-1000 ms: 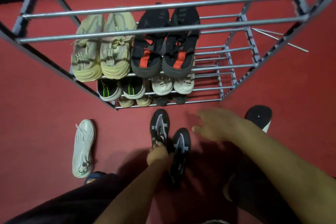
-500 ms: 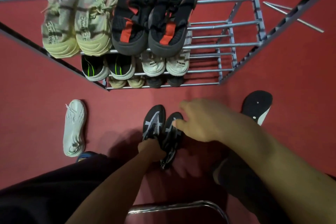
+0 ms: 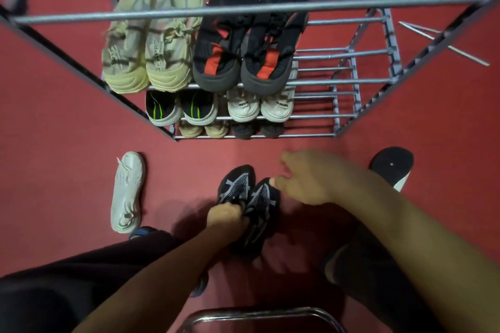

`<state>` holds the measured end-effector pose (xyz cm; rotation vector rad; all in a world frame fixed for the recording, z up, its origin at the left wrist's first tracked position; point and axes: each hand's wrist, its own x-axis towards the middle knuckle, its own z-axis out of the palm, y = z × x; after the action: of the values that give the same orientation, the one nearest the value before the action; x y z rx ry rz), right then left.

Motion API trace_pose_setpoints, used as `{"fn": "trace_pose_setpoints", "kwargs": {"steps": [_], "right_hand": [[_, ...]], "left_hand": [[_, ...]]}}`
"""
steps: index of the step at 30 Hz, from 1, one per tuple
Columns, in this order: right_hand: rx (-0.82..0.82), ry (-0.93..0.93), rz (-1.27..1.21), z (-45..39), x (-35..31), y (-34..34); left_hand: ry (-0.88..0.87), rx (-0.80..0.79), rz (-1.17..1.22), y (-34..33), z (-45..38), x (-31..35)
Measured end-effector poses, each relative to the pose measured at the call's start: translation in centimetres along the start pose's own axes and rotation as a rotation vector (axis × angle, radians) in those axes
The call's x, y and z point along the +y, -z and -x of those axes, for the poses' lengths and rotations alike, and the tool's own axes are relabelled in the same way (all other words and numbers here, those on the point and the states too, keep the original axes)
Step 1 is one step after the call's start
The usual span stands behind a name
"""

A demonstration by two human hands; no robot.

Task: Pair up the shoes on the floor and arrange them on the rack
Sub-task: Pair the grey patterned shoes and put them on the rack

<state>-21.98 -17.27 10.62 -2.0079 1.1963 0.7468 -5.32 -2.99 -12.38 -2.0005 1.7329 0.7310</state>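
Observation:
Two black shoes with grey mesh lie side by side on the red floor, the left black shoe (image 3: 234, 186) touching the right black shoe (image 3: 262, 203). My left hand (image 3: 226, 216) grips the pair at their heel ends. My right hand (image 3: 305, 180) hovers just right of the pair with loosely spread fingers, its thumb at the right shoe's toe. A single white shoe (image 3: 127, 192) lies on the floor at left. A black shoe with a white sole edge (image 3: 393, 165) lies at right, partly behind my right arm. The grey metal rack (image 3: 243, 11) stands ahead.
The rack holds a beige pair (image 3: 151, 43) and a black-and-red pair (image 3: 249, 43) on one tier, with more pairs on the lower tiers; the right part of its tiers is bare. A metal rod (image 3: 443, 43) lies on the floor at the far right. A chrome tube (image 3: 259, 315) curves at the bottom.
The two black shoes have come together. My left hand has closed round their heels. My right hand swung in from the right to the pair's toe side.

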Motion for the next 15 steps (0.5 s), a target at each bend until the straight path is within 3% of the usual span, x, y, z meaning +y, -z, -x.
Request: {"fn": "trace_pose_setpoints", "kwargs": {"steps": [9, 15], "right_hand": [[0.117, 0.049, 0.054, 2.6, -0.4, 1.5], [0.197, 0.060, -0.075, 6.3, 0.6, 2.5]], "left_hand": [[0.039, 0.296, 0.041, 13.1, 13.2, -1.0], [0.050, 0.604, 0.086, 24.7, 22.2, -2.9]]}}
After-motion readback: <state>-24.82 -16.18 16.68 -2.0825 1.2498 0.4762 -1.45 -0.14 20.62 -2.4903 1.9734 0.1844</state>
